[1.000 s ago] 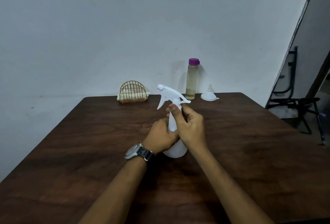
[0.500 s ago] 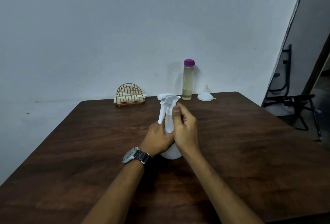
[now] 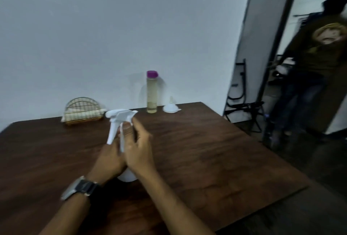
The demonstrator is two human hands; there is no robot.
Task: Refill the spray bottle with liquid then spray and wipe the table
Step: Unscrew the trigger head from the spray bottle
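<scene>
White plastic spray bottle (image 3: 126,175) upright on the brown wood table (image 3: 206,159), near the middle, base showing below both hands. Left hand (image 3: 109,159) wrapped around the bottle body, steadying it; fingers closed on the body. Right hand (image 3: 139,152) at the neck, fingers (image 3: 138,127) partly spread and curled toward the collar just under the trigger head (image 3: 120,115); firm contact with the collar cannot be told because of blur.

Step in hand, by judgement: unscrewing the trigger head to open the bottle for refilling. Head apparently seated or only partly loosened; not yet lifted clear.

Refill supplies at the far edge of the table, well apart from the hands: clear bottle with purple cap (image 3: 152,92) holding pale yellow liquid, white funnel (image 3: 170,106) just beside it, mouth down. Wire holder (image 3: 82,112) with cloth or napkins at far left.

Next move calls for: renewed grip on the collar, continued turning, body held still. Then straight upward lift of the head. Funnel into the open neck before pouring.
</scene>
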